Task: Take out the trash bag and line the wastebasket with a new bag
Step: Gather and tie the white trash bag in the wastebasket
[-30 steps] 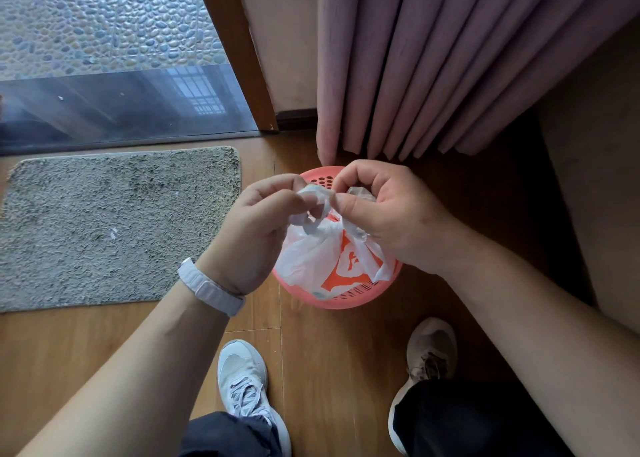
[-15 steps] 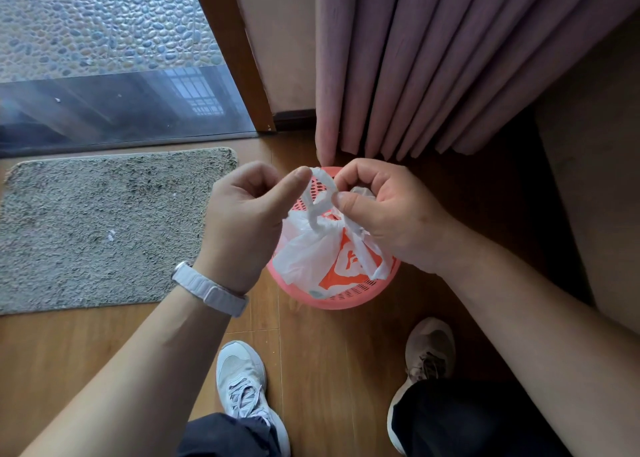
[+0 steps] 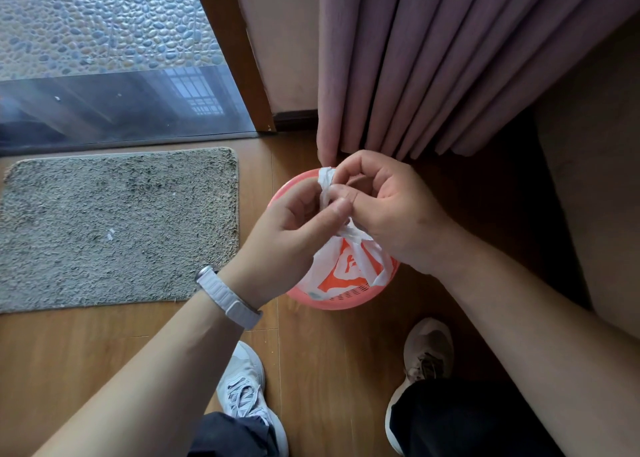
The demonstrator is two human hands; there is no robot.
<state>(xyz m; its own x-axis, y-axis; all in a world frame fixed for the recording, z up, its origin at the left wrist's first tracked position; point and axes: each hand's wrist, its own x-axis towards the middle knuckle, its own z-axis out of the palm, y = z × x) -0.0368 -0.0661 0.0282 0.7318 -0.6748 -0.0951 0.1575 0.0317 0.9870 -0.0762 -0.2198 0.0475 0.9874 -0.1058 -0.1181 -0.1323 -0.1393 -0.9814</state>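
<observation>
Sitting inside the coral-pink perforated wastebasket [image 3: 332, 302], the white trash bag [image 3: 346, 266] with its orange print fills the bin's mouth. Its handle strips [image 3: 325, 183] are drawn up and twisted together above the rim. The left hand [image 3: 287, 235] pinches one strip between the thumb and curled fingers. The right hand [image 3: 391, 211] is curled round the other strip from the opposite side, and the knuckles of the two hands nearly touch. Neither hand is open, and each is closed on plastic. This looks like the tying-off step, with the bag not yet lifted out.

The bag looks like thin film: soft, probably light, a little slick, and likely to stretch or tear if it is dragged against the basket's edge. The twisted handles, or the neck just under them, seem the best place to grip, with a straight upward pull. The basket may rise with the bag, since it looks light too.

A white-strapped watch [image 3: 228, 297] sits on the left wrist. The basket stands on the wooden floor [image 3: 329, 352], just in front of the pink curtain [image 3: 433, 58] and between the grey bath mat [image 3: 117, 228] and the person's pale sneakers [image 3: 246, 387]. A glass door [image 3: 104, 103] lies beyond the mat. No fresh bag is in view.
</observation>
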